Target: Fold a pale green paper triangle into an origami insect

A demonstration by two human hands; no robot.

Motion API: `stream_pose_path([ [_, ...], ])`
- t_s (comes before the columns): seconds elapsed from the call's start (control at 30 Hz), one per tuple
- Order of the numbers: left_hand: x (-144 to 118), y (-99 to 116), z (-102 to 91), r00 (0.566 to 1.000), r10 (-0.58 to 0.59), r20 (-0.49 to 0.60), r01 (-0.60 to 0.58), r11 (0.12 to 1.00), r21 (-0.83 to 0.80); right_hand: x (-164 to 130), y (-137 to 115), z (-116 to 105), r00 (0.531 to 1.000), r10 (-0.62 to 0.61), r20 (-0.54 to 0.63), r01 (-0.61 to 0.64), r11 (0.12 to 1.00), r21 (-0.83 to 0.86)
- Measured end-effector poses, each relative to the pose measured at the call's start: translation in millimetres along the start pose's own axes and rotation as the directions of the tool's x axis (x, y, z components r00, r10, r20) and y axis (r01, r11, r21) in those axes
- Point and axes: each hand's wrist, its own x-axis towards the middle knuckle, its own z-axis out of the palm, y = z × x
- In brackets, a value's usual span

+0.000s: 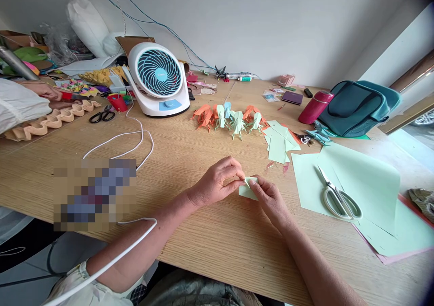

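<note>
Between my two hands, low over the front part of the table, is a small piece of pale green paper (247,191). My left hand (224,178) pinches its upper edge between thumb and fingertips. On the paper's right side my right hand (269,199) is closed, the thumb pressing on top. Where the fingertips meet, a small fold or corner shows; its exact shape is hidden. Beyond the hands stand several folded paper figures (237,123) in orange, pale green and light blue. Cut pale green paper pieces (278,148) lie just right of them.
Scissors (339,200) rest on large green sheets (376,175) at the right. Behind are a pink bottle (315,107) and a teal bag (356,109). A white fan (159,77) stands at back left, its cable (149,145) trailing forward. Another person's hand (44,90) works far left.
</note>
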Motion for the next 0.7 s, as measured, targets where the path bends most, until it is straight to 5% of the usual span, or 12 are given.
stream_pose_path([
  [0.37,-2.6,-2.4,3.9,0.999,0.049,-0.010,-0.047,0.990,0.133,-0.8,-2.7,0.6,1.000,-0.003,-0.031,0.005,0.998,0.058],
  [0.7,-6.3,0.0,11.6,0.997,0.039,-0.062,-0.032,0.995,0.098,-2.3,5.2,6.0,0.996,-0.061,-0.063,0.068,0.992,0.108],
])
